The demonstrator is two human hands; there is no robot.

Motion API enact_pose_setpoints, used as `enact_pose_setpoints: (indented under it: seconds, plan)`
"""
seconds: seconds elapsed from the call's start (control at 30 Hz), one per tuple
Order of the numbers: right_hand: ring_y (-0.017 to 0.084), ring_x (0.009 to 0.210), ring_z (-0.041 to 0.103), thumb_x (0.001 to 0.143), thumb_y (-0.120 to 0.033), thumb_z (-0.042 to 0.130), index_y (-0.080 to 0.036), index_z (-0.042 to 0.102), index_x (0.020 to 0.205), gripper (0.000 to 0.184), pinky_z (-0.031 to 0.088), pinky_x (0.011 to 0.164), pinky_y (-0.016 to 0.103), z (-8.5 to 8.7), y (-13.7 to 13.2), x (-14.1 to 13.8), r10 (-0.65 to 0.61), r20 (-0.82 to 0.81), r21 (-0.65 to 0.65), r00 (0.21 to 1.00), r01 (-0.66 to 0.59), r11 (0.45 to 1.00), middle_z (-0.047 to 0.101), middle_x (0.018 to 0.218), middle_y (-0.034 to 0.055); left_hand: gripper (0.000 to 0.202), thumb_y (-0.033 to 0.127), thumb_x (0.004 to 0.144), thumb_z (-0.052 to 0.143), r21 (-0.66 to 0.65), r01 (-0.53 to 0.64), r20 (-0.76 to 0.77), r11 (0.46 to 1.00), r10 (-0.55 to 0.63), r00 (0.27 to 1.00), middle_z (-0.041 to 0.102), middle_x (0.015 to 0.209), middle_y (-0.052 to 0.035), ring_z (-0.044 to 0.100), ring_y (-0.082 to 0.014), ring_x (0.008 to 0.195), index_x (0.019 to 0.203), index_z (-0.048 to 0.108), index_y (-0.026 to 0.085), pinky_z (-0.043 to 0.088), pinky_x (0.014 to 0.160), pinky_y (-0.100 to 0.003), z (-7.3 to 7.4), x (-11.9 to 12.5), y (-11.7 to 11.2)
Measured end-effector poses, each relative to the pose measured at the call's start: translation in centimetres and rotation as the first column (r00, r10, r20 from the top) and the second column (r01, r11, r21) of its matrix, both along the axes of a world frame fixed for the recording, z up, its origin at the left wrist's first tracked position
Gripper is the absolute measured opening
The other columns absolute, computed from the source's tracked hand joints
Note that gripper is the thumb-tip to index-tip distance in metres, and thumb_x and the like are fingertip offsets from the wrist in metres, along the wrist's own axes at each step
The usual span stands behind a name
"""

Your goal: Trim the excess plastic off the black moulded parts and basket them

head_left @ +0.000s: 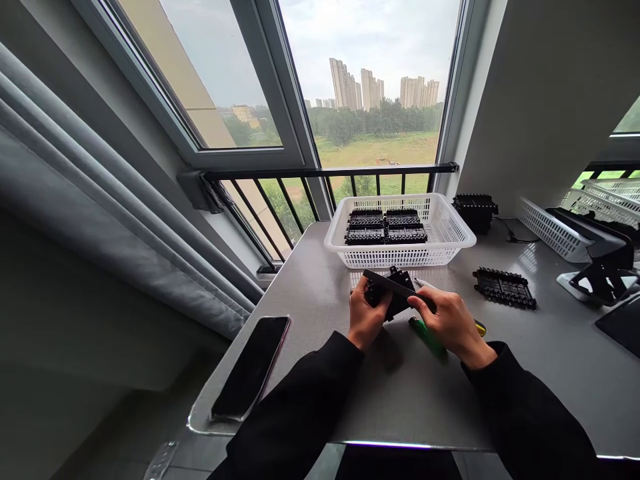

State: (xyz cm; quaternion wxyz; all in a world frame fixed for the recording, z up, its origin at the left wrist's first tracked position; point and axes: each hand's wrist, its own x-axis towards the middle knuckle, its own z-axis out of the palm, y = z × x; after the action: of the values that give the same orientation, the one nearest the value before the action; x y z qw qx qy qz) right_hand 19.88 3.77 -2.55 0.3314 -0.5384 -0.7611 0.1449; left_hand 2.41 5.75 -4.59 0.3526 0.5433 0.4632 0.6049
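Note:
My left hand (367, 313) is closed around a black plastic part (400, 303) with notched edges, holding it just above the table in front of the basket. In my right hand (453, 323) is a flat dark file (387, 283), whose blade lies slantwise across the top of the part. A yellow end (480, 328) sticks out behind the right hand; it looks like the end of the file's handle. Under the right hand lies a green-handled tool (427, 337), partly covered. A thin white pen-like piece (424, 284) shows just beyond the fingers.
A white plastic basket (400, 256) with several similar black parts (385, 228) stands by the window. Another black part (505, 288) lies to the right, with a stack (475, 212) behind it. A phone (253, 367) rests at the left edge; a stand (600, 250) is at far right.

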Motion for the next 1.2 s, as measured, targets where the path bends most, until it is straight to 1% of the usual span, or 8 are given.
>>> enact_pose_setpoints:
  seconds: [0.17,0.37,0.6,0.67,0.8,0.93,1.03,1.2]
  plan:
    - [0.022,0.065,0.061,0.094,-0.047,0.045,-0.023,0.063,0.079,0.034,0.034,0.060,0.030,0.0,-0.1,0.2,-0.133,0.038,0.068,0.990,0.130,0.989,0.066,0.070,0.0040,0.021,0.021,0.067,0.070,-0.030,-0.071,-0.011,0.997,0.071,0.997,0.058,0.066,0.0042,0.056,-0.0140,0.063,0.073,0.051,0.021,0.045,0.062,-0.024,-0.2,-0.3,0.2]
    - [0.021,0.064,0.060,0.093,-0.047,0.047,-0.024,0.061,0.077,0.032,0.033,0.059,0.029,-0.3,-0.2,-0.3,-0.024,0.033,0.037,0.999,0.023,0.999,0.066,0.070,0.0030,0.021,0.023,0.067,0.071,-0.016,-0.046,-0.011,0.999,0.046,0.999,0.066,0.079,-0.0003,0.062,-0.0180,0.074,0.083,0.057,0.020,0.048,0.069,-0.028,-0.1,-0.2,0.1]
    - [0.019,0.056,0.055,0.094,-0.049,0.045,-0.023,0.061,0.079,0.035,0.032,0.056,0.029,-0.1,0.1,0.5,-0.159,-0.014,0.064,0.987,0.160,0.985,0.063,0.064,0.0020,0.018,0.020,0.067,0.069,-0.029,-0.085,-0.014,0.996,0.084,0.996,0.061,0.069,0.0025,0.057,-0.0155,0.065,0.079,0.055,0.020,0.045,0.064,-0.026,0.2,-0.3,0.0]
    - [0.019,0.057,0.056,0.094,-0.049,0.044,-0.023,0.062,0.080,0.035,0.032,0.056,0.029,-0.2,0.0,0.4,-0.133,-0.025,0.051,0.991,0.135,0.990,0.063,0.065,0.0021,0.018,0.020,0.068,0.069,-0.029,-0.081,-0.025,0.996,0.080,0.996,0.061,0.070,0.0023,0.057,-0.0158,0.066,0.079,0.056,0.020,0.045,0.065,-0.026,0.1,-0.4,0.1]
    - [0.021,0.064,0.060,0.094,-0.049,0.045,-0.023,0.061,0.079,0.033,0.034,0.058,0.029,-0.5,-0.1,-0.3,-0.007,0.009,0.026,1.000,0.007,1.000,0.066,0.070,0.0027,0.019,0.020,0.068,0.070,-0.025,-0.061,-0.024,0.998,0.060,0.998,0.064,0.076,0.0004,0.061,-0.0178,0.072,0.083,0.058,0.020,0.046,0.069,-0.028,-0.1,-0.4,0.1]
    - [0.020,0.058,0.055,0.095,-0.049,0.042,-0.024,0.060,0.078,0.035,0.032,0.057,0.029,-0.5,0.1,0.1,-0.099,0.018,0.015,0.995,0.098,0.995,0.063,0.064,0.0018,0.019,0.020,0.068,0.070,-0.032,-0.080,-0.023,0.996,0.079,0.997,0.060,0.069,0.0030,0.057,-0.0157,0.066,0.078,0.054,0.021,0.044,0.064,-0.026,-0.1,-0.4,0.1]
    - [0.019,0.055,0.052,0.094,-0.052,0.042,-0.024,0.061,0.080,0.037,0.032,0.056,0.029,-0.2,0.3,1.0,-0.153,-0.033,-0.007,0.988,0.153,0.988,0.060,0.061,0.0011,0.018,0.019,0.068,0.069,-0.035,-0.087,-0.021,0.996,0.086,0.996,0.060,0.070,0.0031,0.057,-0.0153,0.067,0.078,0.054,0.020,0.044,0.065,-0.026,0.1,-0.6,0.2]
    - [0.018,0.058,0.053,0.090,-0.060,0.044,-0.021,0.064,0.079,0.045,0.035,0.054,0.028,0.2,0.9,1.9,-0.116,-0.232,-0.113,0.966,0.091,0.989,0.058,0.062,0.0012,0.020,0.021,0.067,0.071,-0.030,-0.042,0.069,0.999,0.044,0.997,0.062,0.073,0.0022,0.059,-0.0153,0.069,0.080,0.056,0.020,0.047,0.067,-0.027,0.1,-0.6,0.5]
